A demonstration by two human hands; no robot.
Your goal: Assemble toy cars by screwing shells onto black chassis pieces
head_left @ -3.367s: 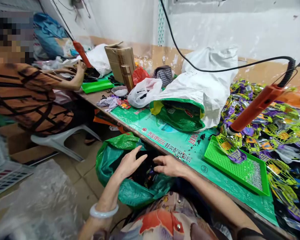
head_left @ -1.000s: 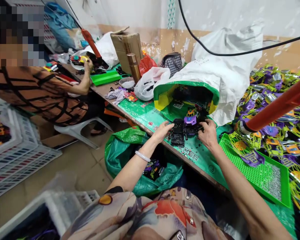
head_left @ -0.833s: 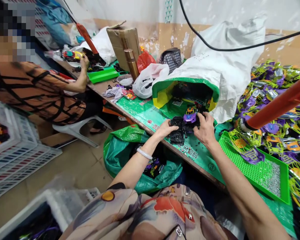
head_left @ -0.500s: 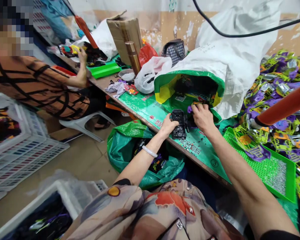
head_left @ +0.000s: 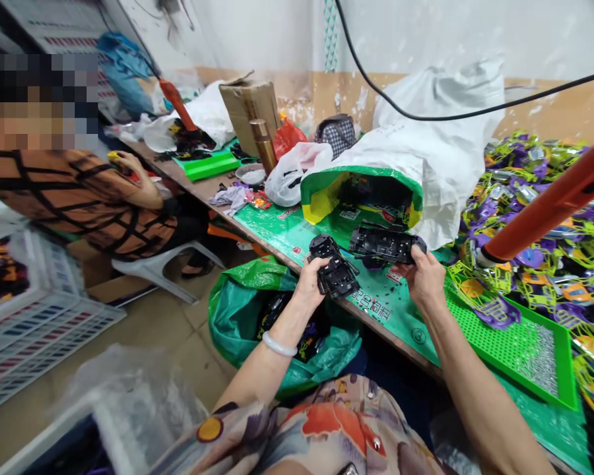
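My left hand is closed on a black plastic toy car chassis, held at the table's front edge with its moulded side up. In my right hand is a second black chassis, gripped by its right end and lying lengthwise just in front of the sack mouth. The two parts are close together but apart. Behind them a white woven sack lies on its side, its green and yellow rim turned back, with dark parts inside. A dark piece shows partly beneath the second chassis.
A green tray holds small silver screws, right of my hand. Beyond it lie purple and yellow-green car shells, under an orange hanging screwdriver. Below the table edge is an open green sack of parts. A co-worker sits at left.
My right hand has come away from the sack mouth with a second chassis. My left hand has shifted slightly left and down, tilting its chassis. The camera view has moved too.
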